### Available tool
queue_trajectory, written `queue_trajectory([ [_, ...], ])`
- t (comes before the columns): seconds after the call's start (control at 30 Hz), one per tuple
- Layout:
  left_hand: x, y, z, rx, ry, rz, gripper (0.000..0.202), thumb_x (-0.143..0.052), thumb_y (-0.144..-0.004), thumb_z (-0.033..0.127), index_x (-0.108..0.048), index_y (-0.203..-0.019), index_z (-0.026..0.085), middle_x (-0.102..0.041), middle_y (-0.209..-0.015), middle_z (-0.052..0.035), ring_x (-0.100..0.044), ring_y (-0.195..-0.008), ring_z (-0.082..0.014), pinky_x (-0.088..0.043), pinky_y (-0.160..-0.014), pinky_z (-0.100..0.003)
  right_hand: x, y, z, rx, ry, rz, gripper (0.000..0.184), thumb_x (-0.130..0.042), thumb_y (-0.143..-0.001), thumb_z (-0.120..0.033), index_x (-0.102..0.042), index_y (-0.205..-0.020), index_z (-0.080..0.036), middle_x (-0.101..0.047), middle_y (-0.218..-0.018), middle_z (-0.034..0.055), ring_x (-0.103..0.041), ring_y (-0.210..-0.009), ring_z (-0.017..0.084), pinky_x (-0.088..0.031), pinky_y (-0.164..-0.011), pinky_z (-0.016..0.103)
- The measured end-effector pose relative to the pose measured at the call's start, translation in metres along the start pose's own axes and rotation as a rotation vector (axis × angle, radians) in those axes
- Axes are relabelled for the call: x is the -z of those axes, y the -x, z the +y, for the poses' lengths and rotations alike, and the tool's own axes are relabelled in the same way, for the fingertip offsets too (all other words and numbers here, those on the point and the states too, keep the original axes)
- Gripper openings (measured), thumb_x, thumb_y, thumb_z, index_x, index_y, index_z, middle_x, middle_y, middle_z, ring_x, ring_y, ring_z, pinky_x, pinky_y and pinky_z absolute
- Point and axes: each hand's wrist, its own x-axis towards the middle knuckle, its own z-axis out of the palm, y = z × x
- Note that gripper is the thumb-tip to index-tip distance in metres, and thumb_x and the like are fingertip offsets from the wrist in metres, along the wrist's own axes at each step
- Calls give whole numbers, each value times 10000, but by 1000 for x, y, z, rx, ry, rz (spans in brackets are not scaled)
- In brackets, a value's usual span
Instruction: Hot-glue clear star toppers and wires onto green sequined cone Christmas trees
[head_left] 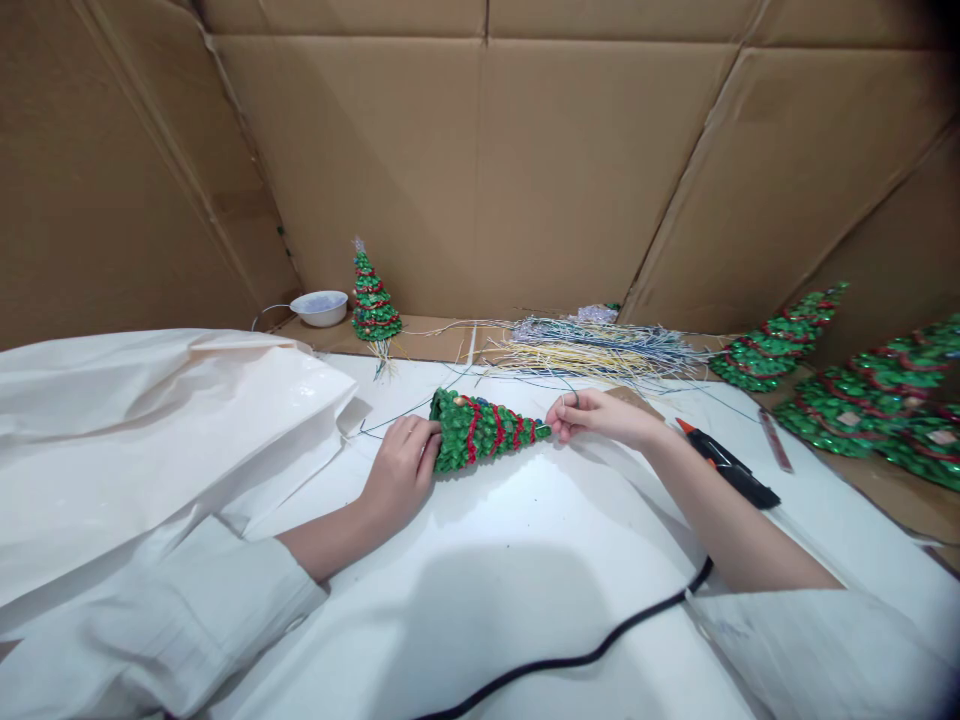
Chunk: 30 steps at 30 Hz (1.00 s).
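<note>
A small green Christmas tree (491,435) with red garland lies on its side over the white table, its tip pointing right. My left hand (401,470) grips the wide base edge, and some of its fingers are hidden by the tree. At the tip, my right hand (581,415) is closed in a pinch on a thin wire (564,395), parts of which show near the fingers. Another thin dark wire (394,413) trails to the left of the base.
Behind stand a white bowl (320,310), a finished-looking tree (373,295) and a pile of loose wires (600,350). On the right are a glue gun (727,465), its black cord (555,662) and several larger trees (855,410). White sheeting (150,420) covers the left.
</note>
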Motion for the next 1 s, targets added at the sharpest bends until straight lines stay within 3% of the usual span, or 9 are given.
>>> queue_trajectory([
  [0.23,0,0,1,7,27,2,148,-351,-907,132,-486,-892,190,-518,-850,-52,-475,-820,-189,-423,-755,-335,5,4,-4,5,144,55,315,-692,-691,-413,-564,-832,-162,-662,-714,29,-594,-553,108,-484,-560,249],
  [0.47,1,0,1,12,21,1,150,-353,-903,131,-492,-889,187,-522,-845,-52,-478,-814,-189,-424,-748,-333,10,12,-11,100,278,99,228,-635,-737,-388,-565,-774,-175,-530,-567,-35,-477,-485,77,-416,-475,213],
  [0.63,0,0,1,10,19,6,150,-363,-896,130,-504,-889,181,-528,-838,-54,-485,-812,-191,-428,-744,-335,6,12,-15,80,235,59,233,-590,-771,-381,-610,-807,-152,-542,-613,-19,-488,-506,70,-434,-507,215],
  [1.0,-1,0,-1,11,18,5,137,-376,-884,129,-496,-848,183,-495,-831,-53,-478,-799,-186,-428,-732,-330,6,5,-4,33,-17,20,341,-728,-665,-435,-629,-797,-137,-648,-720,27,-605,-593,99,-511,-649,263],
])
